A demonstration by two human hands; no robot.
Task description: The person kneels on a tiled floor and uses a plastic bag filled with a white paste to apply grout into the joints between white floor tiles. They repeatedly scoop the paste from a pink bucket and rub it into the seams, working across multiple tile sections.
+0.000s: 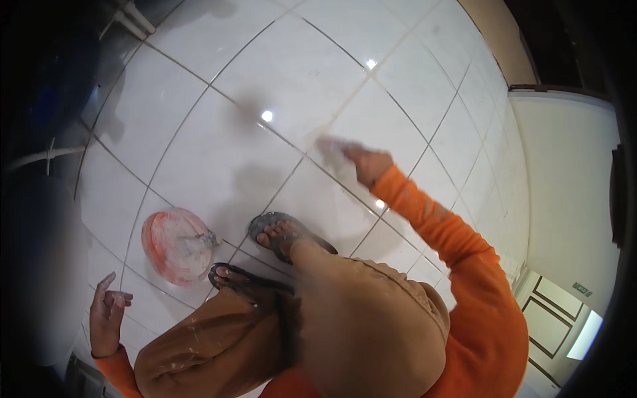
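Observation:
On the white tiled floor, my right hand reaches down to a wide pale streak that runs along a joint between tiles. Motion smears its fingers, so whether anything is in them cannot be made out. My left hand is raised at the lower left, whitish residue on its fingers. They are apart, with nothing in them. Between that hand and my feet sits a shallow red bowl coated with white paste. A small tool, its kind unclear, rests in the bowl near the right rim.
My sandalled feet stand just right of the bowl. White chair-like legs and a pale bar are at the left edge. A cream wall bounds the right, with a panelled door at the lower right.

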